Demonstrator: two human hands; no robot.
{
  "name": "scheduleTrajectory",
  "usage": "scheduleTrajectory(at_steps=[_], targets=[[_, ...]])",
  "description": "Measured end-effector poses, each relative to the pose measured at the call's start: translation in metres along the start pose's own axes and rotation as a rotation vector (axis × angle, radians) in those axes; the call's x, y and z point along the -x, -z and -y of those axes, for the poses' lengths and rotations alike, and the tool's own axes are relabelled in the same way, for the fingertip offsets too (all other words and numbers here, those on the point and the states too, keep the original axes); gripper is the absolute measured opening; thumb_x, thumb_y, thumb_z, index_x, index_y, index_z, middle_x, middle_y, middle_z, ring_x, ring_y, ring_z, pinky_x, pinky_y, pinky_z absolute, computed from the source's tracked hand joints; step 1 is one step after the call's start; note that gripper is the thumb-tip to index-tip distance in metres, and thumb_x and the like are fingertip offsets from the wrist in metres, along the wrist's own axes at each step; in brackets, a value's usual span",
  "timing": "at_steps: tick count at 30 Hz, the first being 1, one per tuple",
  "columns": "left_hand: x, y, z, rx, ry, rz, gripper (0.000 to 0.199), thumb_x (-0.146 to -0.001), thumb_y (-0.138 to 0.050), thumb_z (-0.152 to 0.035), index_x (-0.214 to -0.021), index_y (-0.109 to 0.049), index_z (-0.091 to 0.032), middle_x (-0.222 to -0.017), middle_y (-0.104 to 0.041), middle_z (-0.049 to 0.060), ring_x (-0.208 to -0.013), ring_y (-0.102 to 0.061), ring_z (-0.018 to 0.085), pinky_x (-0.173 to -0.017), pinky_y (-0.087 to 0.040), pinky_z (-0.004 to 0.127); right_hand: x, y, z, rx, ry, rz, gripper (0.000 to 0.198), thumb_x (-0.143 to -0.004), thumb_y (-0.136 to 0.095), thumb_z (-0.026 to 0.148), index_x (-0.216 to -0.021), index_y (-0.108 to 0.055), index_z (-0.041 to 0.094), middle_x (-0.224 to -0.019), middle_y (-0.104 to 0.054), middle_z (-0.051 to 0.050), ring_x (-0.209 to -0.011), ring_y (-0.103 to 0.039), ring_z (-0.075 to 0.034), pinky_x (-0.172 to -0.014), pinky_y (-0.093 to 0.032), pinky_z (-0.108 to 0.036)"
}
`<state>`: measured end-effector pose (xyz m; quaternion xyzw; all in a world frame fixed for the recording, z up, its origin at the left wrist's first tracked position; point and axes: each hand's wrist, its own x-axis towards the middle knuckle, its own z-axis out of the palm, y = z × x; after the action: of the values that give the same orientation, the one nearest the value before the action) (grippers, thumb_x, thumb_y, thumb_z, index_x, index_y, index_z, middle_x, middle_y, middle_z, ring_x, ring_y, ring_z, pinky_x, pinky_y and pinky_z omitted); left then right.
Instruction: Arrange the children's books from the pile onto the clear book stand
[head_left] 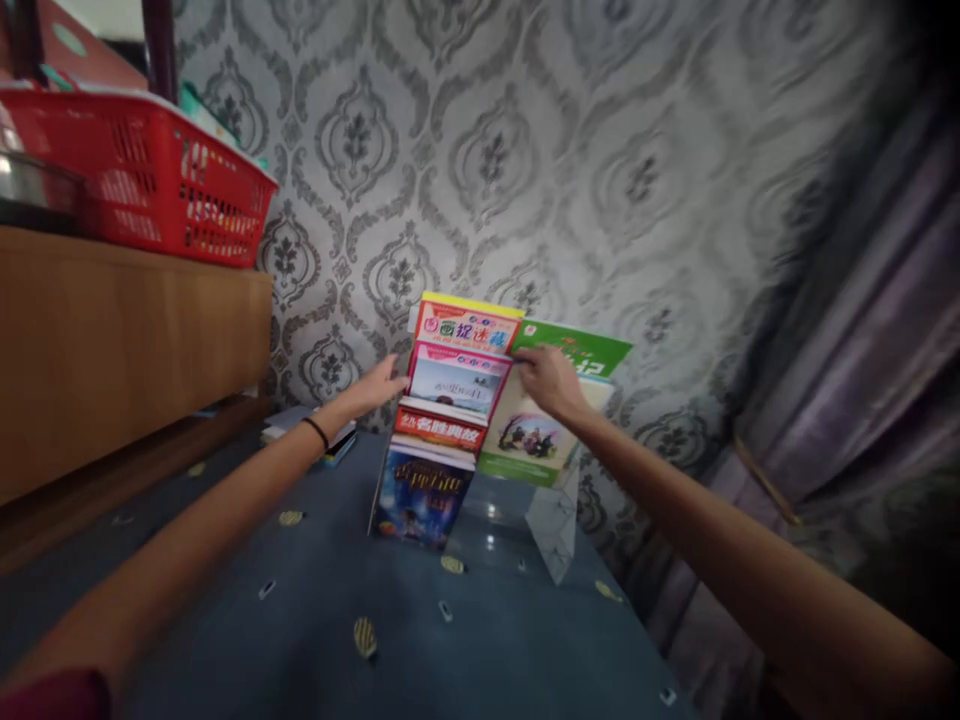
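You're apparently seating the pink-bordered, pale-blue paper book, right hand pinching its corner, left hand's hold unclear; levelling calls for even pressure.

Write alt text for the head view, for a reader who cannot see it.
A person's left hand is at the left edge of a pink-bordered book, and the right hand is in front of a green book, in a tiered book display. It stands on a dark blue surface before a patterned grey wall; a red basket is at left.
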<state>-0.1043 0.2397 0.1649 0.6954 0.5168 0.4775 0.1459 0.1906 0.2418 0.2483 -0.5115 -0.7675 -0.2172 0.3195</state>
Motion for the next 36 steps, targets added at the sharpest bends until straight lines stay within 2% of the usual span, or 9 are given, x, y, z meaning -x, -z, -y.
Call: scheduleTrajectory(at_steps=[3,7,10,14,18,22,26,31,36], targets=[[0.009,0.03,0.021,-0.167,0.18,0.006,0.057,-0.095,-0.049,-0.028,-0.149,-0.039,-0.013,-0.144,-0.057,0.017,-0.117,-0.064,0.023,-0.086,-0.057,0.031,0.017,-0.003,-0.001,-0.081,0.009,-0.093,0.044,-0.088,-0.044,0.011,-0.122,-0.072,0.009,-0.111,-0.071,-0.018,-0.107,-0.063,-0.03,-0.096,-0.049,-0.043],[0.032,0.055,0.063,-0.415,0.338,0.018,0.038,-0.093,-0.049,-0.022,-0.126,-0.06,-0.007,-0.13,-0.065,0.02,-0.115,-0.063,0.027,-0.093,-0.052,0.035,0.075,-0.011,0.028,-0.321,0.236,-0.283,0.035,-0.092,-0.046,0.016,-0.115,-0.073,0.017,-0.112,-0.069,-0.015,-0.107,-0.062,-0.029,-0.095,-0.05,-0.047],[0.056,0.044,0.095,-0.587,0.407,0.068,0.028,-0.09,-0.052,-0.021,-0.109,-0.067,-0.007,-0.118,-0.07,0.021,-0.113,-0.063,0.03,-0.097,-0.049,0.038,0.137,-0.027,0.066,-0.535,0.472,-0.19,0.035,-0.095,-0.045,0.014,-0.116,-0.071,0.024,-0.114,-0.07,-0.011,-0.107,-0.063,-0.026,-0.091,-0.052,-0.045],[0.082,0.008,0.125,-0.747,0.415,0.122,0.033,-0.089,-0.057,-0.027,-0.115,-0.065,-0.009,-0.13,-0.063,0.023,-0.126,-0.055,0.032,-0.105,-0.043,0.04,0.215,-0.062,0.109,-0.714,0.711,0.006,0.039,-0.092,-0.046,0.004,-0.116,-0.067,0.025,-0.111,-0.072,-0.011,-0.1,-0.064,-0.024,-0.083,-0.055,-0.04],[0.09,-0.017,0.139,-0.859,0.402,0.137,0.037,-0.09,-0.054,-0.021,-0.123,-0.06,-0.007,-0.134,-0.059,0.027,-0.132,-0.048,0.035,-0.11,-0.036,0.05,0.267,-0.094,0.131,-0.83,0.591,0.088,0.034,-0.091,-0.044,0.001,-0.108,-0.065,0.023,-0.103,-0.072,-0.009,-0.09,-0.064,-0.022,-0.076,-0.056,-0.036],[0.089,-0.023,0.145,-0.927,0.384,0.136,0.037,-0.093,-0.045,-0.013,-0.126,-0.058,-0.004,-0.131,-0.059,0.029,-0.127,-0.052,0.037,-0.108,-0.032,0.057,0.292,-0.115,0.138,-0.938,0.481,0.153,0.032,-0.095,-0.044,0.004,-0.107,-0.067,0.024,-0.1,-0.073,-0.007,-0.088,-0.065,-0.02,-0.077,-0.058,-0.034],[0.087,-0.019,0.146,-0.968,0.352,0.177,0.035,-0.093,-0.042,-0.009,-0.121,-0.063,-0.003,-0.121,-0.065,0.029,-0.12,-0.06,0.037,-0.105,-0.036,0.055,0.301,-0.125,0.137,-1.038,0.387,0.202,0.033,-0.095,-0.046,0.005,-0.104,-0.069,0.027,-0.096,-0.073,-0.006,-0.087,-0.067,-0.02,-0.075,-0.058,-0.033],[0.09,-0.007,0.14,-0.99,0.285,0.275,0.03,-0.091,-0.049,-0.008,-0.116,-0.066,-0.007,-0.116,-0.069,0.027,-0.115,-0.065,0.035,-0.096,-0.046,0.044,0.302,-0.128,0.134,-1.06,0.319,0.239,0.033,-0.093,-0.047,0.003,-0.099,-0.071,0.026,-0.095,-0.074,-0.005,-0.087,-0.068,-0.02,-0.076,-0.058,-0.034],[0.115,0.005,0.128,-1.028,0.175,0.367,0.034,-0.091,-0.045,-0.003,-0.118,-0.065,-0.008,-0.117,-0.069,0.025,-0.113,-0.066,0.032,-0.097,-0.047,0.041,0.303,-0.129,0.134,-1.048,0.326,0.249,0.033,-0.092,-0.047,0.004,-0.099,-0.072,0.024,-0.095,-0.074,-0.006,-0.086,-0.068,-0.02,-0.077,-0.058,-0.035]])
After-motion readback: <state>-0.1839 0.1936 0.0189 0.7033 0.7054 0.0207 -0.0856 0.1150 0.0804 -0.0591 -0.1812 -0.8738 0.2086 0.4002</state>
